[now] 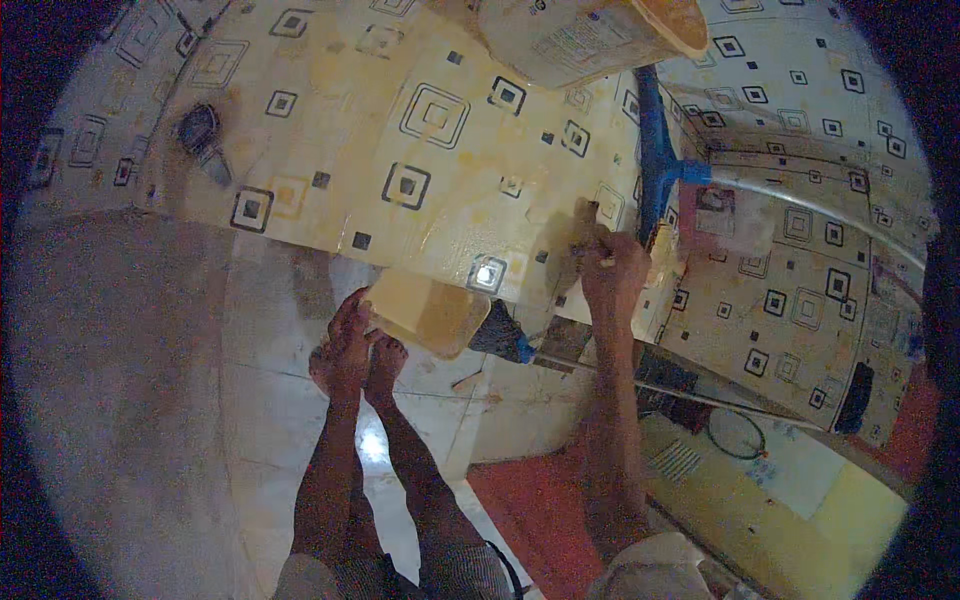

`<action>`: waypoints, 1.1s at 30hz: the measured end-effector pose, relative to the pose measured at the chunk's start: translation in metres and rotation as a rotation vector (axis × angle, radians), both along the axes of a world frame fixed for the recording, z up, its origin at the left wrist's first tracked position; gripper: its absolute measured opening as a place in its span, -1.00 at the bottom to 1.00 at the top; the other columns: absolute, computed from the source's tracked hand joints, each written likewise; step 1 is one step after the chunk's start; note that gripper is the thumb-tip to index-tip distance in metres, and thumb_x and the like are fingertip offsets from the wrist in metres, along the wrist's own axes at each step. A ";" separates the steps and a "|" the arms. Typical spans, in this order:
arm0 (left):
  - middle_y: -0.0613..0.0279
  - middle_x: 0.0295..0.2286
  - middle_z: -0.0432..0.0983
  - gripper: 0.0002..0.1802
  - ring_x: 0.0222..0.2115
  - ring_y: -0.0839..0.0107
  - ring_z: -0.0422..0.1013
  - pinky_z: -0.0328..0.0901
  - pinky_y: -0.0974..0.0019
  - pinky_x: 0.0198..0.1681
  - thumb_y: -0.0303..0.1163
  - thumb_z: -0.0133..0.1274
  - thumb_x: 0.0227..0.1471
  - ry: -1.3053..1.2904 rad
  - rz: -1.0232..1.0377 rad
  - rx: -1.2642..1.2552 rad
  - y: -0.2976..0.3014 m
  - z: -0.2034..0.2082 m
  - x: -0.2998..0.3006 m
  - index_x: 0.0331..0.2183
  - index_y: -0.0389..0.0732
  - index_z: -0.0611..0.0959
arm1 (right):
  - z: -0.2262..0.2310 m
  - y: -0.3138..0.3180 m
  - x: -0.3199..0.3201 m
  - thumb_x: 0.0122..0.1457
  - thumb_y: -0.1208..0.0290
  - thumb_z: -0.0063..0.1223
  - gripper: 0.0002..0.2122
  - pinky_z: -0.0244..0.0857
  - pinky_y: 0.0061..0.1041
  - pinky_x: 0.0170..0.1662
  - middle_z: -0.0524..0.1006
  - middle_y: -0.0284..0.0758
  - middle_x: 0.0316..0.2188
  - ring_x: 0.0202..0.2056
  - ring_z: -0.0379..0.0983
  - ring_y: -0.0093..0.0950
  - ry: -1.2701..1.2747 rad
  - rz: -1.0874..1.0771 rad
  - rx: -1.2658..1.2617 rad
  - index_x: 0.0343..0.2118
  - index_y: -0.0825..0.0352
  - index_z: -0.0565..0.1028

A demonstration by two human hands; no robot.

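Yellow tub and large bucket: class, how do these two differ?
The tub is boxy; the bucket is rounded. The tub looks smaller than the bucket. The left hand holds the tub, while no hand touches the bucket. Both show yellowish tones.

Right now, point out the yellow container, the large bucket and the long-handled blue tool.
Yellow container (428, 312), head view: its broad middle.
Large bucket (570, 42), head view: the outer side wall.
Long-handled blue tool (655, 155), head view: the middle of its blue head.
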State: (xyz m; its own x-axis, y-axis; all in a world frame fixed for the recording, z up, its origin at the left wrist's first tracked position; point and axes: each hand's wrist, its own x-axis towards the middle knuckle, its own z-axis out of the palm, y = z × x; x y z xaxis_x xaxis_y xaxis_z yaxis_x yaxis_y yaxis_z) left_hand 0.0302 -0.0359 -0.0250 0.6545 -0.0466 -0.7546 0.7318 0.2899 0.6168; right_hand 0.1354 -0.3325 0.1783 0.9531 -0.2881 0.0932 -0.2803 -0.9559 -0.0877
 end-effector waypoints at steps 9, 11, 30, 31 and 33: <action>0.24 -0.13 0.40 -0.47 -0.17 0.31 0.34 0.33 0.23 -0.23 -0.08 0.01 -0.02 -0.100 0.117 0.057 0.002 0.012 0.003 -0.02 -0.09 0.45 | -0.005 0.074 0.005 -0.13 0.57 0.07 -0.88 0.31 -0.44 -0.44 0.50 -0.17 -0.57 -0.53 0.47 -0.31 -0.054 0.060 0.254 -0.47 0.38 0.57; 0.22 -0.12 0.39 -0.47 -0.18 0.30 0.35 0.35 0.25 -0.25 -0.07 0.00 -0.02 -0.070 -0.018 0.099 0.013 -0.001 -0.002 -0.02 -0.09 0.45 | 0.008 0.051 0.013 -0.06 0.52 0.06 -0.92 0.32 -0.43 -0.46 0.51 -0.17 -0.61 -0.57 0.48 -0.27 -0.141 0.183 0.107 -0.52 0.38 0.56; 0.21 -0.08 0.37 -0.54 -0.14 0.32 0.37 0.40 0.30 -0.24 -0.17 -0.06 0.07 -0.237 -0.048 0.061 0.011 -0.006 -0.002 0.00 -0.10 0.44 | 0.003 0.045 0.060 -0.25 0.63 -0.02 -0.61 0.35 -0.29 -0.31 0.42 -0.14 -0.48 -0.42 0.42 -0.19 0.107 0.553 0.153 -0.24 0.28 0.53; 0.22 -0.06 0.35 -0.55 -0.14 0.33 0.37 0.40 0.28 -0.24 -0.19 -0.06 0.07 -0.344 -0.136 0.228 0.001 0.004 -0.005 0.00 -0.09 0.44 | 0.005 0.036 0.062 -0.26 0.65 0.00 -0.65 0.34 -0.36 -0.40 0.43 -0.19 -0.49 -0.47 0.42 -0.24 0.037 0.638 0.132 -0.29 0.31 0.54; 0.22 -0.04 0.33 -0.56 -0.15 0.33 0.37 0.39 0.26 -0.24 -0.21 -0.07 0.07 -0.438 -0.223 0.424 0.009 0.000 -0.009 0.01 -0.08 0.44 | 0.014 0.032 0.090 -0.17 0.59 0.08 -0.69 0.34 -0.43 -0.39 0.45 -0.20 -0.46 -0.44 0.45 -0.31 -0.014 0.620 -0.003 -0.26 0.30 0.54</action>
